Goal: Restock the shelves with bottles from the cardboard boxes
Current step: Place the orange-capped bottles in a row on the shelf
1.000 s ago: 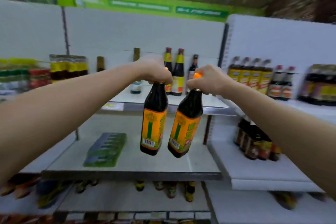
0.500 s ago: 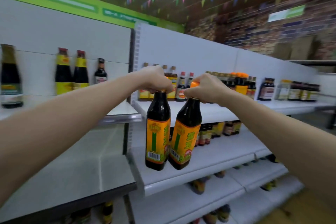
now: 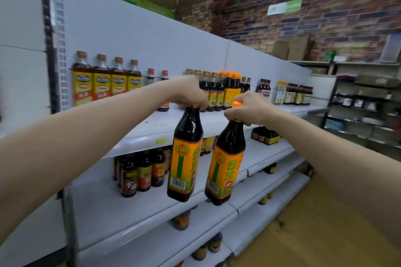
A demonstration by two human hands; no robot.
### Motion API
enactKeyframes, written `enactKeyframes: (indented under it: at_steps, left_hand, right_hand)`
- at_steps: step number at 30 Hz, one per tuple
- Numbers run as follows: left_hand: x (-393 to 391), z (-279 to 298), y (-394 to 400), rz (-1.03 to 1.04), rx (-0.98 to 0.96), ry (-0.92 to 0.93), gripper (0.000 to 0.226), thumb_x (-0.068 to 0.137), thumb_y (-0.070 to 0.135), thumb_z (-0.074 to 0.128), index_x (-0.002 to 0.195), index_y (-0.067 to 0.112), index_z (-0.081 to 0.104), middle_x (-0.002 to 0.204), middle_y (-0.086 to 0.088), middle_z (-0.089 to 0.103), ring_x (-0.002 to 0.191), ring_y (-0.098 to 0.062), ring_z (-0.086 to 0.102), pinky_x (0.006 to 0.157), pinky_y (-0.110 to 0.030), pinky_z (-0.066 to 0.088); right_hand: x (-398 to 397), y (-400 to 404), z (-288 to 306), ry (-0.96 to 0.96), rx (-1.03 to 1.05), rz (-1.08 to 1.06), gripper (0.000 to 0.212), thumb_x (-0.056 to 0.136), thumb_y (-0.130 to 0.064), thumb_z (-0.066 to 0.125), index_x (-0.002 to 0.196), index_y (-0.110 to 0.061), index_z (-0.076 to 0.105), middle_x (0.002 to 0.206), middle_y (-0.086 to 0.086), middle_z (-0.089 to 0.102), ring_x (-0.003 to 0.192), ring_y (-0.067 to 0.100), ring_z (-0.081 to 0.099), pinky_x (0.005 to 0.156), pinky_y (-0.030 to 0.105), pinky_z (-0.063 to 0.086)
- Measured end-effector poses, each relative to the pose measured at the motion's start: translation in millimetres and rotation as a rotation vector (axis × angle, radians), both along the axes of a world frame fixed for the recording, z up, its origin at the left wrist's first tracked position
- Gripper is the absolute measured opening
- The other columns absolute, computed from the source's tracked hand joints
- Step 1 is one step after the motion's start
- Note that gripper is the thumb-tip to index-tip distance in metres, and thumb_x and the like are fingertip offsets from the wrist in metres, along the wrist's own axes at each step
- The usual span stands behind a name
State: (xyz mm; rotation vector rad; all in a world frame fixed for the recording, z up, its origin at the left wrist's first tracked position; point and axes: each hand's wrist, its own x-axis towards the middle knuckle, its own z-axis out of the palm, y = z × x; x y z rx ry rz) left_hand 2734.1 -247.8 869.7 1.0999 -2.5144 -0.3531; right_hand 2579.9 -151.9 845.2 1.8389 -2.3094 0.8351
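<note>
Hanging side by side in the air before white metal shelves (image 3: 152, 204): two dark glass bottles with orange labels, one (image 3: 184, 154) gripped at its capped neck by the left hand (image 3: 191, 93), the other (image 3: 225, 165) likewise by the right hand (image 3: 249, 107), tilting slightly.

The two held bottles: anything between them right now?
Nothing. In the head view the left bottle and right bottle hang apart, with only white shelf showing behind the gap.

Grocery shop: stocked shelves (image 3: 152, 128)
</note>
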Motion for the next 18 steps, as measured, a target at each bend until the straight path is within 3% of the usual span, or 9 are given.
enactKeyframes:
  at_steps: [5, 11, 15, 18]
  left_hand:
    - [-73, 6, -38, -0.07, 0.001, 0.022, 0.028, 0.073, 0.025, 0.067, 0.058, 0.008, 0.051, 0.044, -0.002, 0.046, 0.042, -0.016, 0.038, 0.043, -0.021, 0.03]
    - [-177, 16, -70, -0.119, -0.043, 0.004, 0.029, 0.074, 0.028, 0.069, 0.062, 0.008, 0.051, 0.054, -0.005, 0.049, 0.047, -0.018, 0.043, 0.045, -0.023, 0.033]
    - [-249, 11, -83, -0.134, -0.024, -0.02, 0.031, 0.076, 0.025, 0.068, 0.058, 0.008, 0.049, 0.05, -0.005, 0.046, 0.046, -0.018, 0.04, 0.045, -0.023, 0.031]
    - [-301, 5, -89, -0.129, -0.014, -0.021, 0.032, 0.075, 0.023, 0.067, 0.055, 0.008, 0.047, 0.048, -0.005, 0.044, 0.043, -0.018, 0.037, 0.044, -0.023, 0.03]
  right_hand:
    - [-74, -25, 1, 0.037, 0.009, -0.063, 0.025, 0.074, -0.023, 0.066, 0.061, -0.011, 0.048, 0.048, 0.002, 0.047, 0.041, 0.014, 0.042, 0.05, 0.024, 0.032]
    - [-170, -46, 8, -0.02, -0.046, -0.117, 0.028, 0.074, -0.02, 0.066, 0.06, -0.012, 0.043, 0.05, 0.001, 0.04, 0.045, 0.016, 0.041, 0.048, 0.023, 0.031]
    - [-240, -60, 3, -0.03, -0.049, -0.152, 0.032, 0.073, -0.021, 0.067, 0.055, -0.014, 0.041, 0.045, -0.002, 0.038, 0.04, 0.013, 0.037, 0.048, 0.023, 0.029]
    - [-292, -67, -4, -0.001, -0.043, -0.147, 0.03, 0.072, -0.023, 0.067, 0.056, -0.014, 0.043, 0.049, 0.0, 0.041, 0.046, 0.016, 0.042, 0.051, 0.024, 0.032]
